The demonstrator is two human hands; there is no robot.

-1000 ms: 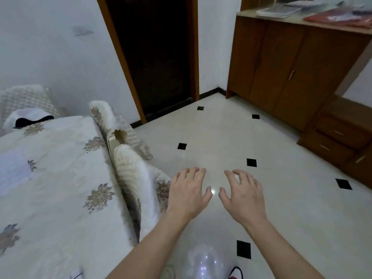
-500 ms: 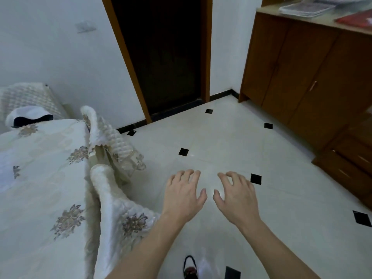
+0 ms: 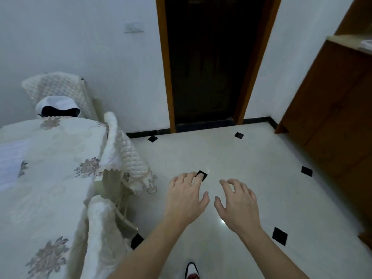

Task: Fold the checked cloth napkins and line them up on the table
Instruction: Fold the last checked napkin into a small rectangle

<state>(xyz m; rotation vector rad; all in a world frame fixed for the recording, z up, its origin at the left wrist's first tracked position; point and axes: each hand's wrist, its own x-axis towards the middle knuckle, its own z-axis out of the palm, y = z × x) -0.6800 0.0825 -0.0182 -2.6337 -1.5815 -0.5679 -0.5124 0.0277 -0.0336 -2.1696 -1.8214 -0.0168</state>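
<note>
Left hand (image 3: pixel 186 198), right hand (image 3: pixel 238 204) spread over floor (image 3: pixel 251 156), shoe (image 3: pixel 192 270) cut off

Glossy pale floor tiles (image 3: pixel 251 158) reflect light. The floral tablecloth (image 3: pixel 50 158) is cloth with a slight sheen; the chair cover (image 3: pixel 122 150) is quilted fabric. The cabinet (image 3: pixel 332 117) and door frame (image 3: pixel 166 77) are smooth brown wood.

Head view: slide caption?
Left hand and right hand open and empty over tiled floor, beside cloth-draped table.
</note>
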